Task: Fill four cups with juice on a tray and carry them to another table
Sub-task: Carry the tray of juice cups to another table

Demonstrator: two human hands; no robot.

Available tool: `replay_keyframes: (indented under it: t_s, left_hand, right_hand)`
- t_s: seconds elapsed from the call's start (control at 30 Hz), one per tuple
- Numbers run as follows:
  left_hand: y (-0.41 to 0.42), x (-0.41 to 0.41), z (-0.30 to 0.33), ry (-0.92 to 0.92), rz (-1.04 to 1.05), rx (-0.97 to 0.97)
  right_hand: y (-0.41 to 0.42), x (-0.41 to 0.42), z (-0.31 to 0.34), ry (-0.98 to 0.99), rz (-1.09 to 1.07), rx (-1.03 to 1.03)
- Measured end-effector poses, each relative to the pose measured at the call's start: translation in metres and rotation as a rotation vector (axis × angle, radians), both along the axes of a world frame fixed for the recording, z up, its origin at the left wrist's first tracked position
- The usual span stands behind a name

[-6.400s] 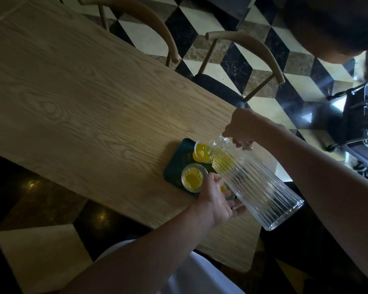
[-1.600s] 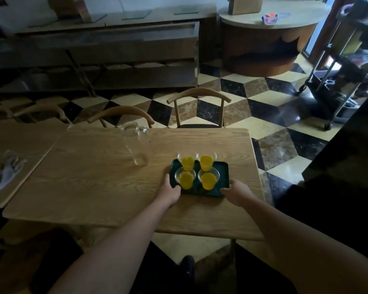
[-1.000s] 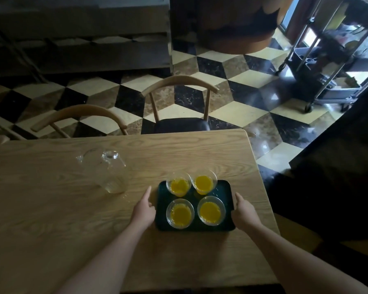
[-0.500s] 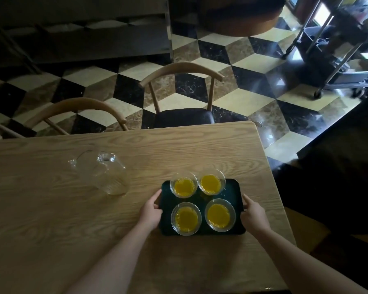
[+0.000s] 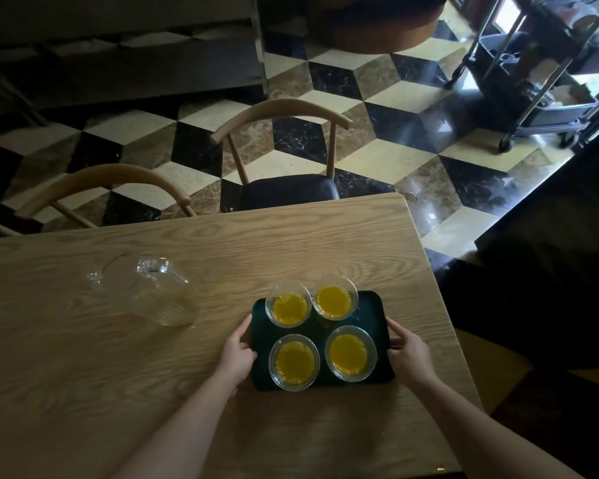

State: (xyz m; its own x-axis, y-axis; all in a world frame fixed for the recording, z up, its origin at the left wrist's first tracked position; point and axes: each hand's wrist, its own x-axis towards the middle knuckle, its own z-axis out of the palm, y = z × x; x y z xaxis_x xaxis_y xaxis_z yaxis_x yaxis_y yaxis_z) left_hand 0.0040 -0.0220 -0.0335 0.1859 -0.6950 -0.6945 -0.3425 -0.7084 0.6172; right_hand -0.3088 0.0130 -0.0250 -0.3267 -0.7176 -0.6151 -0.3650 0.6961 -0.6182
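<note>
A dark green tray (image 5: pixel 377 307) lies near the right end of the wooden table (image 5: pixel 118 375). On it stand several clear cups of orange juice, one at the near left (image 5: pixel 294 361), one at the near right (image 5: pixel 350 353), two behind (image 5: pixel 287 308) (image 5: pixel 334 302). My left hand (image 5: pixel 237 352) grips the tray's left edge and my right hand (image 5: pixel 407 352) grips its right edge. Whether the tray is lifted off the table I cannot tell.
An empty clear glass pitcher (image 5: pixel 153 292) stands on the table left of the tray. Two wooden chairs (image 5: pixel 284 157) (image 5: pixel 94 188) are tucked in at the far side. A wheeled metal cart (image 5: pixel 540 77) stands at the back right on the checkered floor.
The pitcher was set down and both hands moved to the tray. Over the last second the fingers closed on its two side edges, and the view tipped further down.
</note>
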Motion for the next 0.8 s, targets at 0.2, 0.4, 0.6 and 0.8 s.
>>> replay_keyframes:
  t_s: [0.2, 0.4, 0.6, 0.8]
  left_hand:
    - [0.005, -0.006, -0.003, 0.015, 0.063, -0.027]
    - [0.006, -0.004, -0.001, 0.007, 0.054, -0.01]
    - [0.005, -0.003, -0.005, -0.009, 0.129, 0.06]
    - [0.006, -0.001, -0.006, 0.037, 0.13, 0.042]
  right_hand:
    - [0.002, 0.01, 0.002, 0.057, -0.023, -0.014]
    - [0.009, 0.013, -0.002, 0.054, -0.026, -0.071]
    - [0.007, 0.008, -0.01, 0.033, -0.025, -0.073]
    - [0.004, -0.004, -0.005, -0.061, 0.004, -0.04]
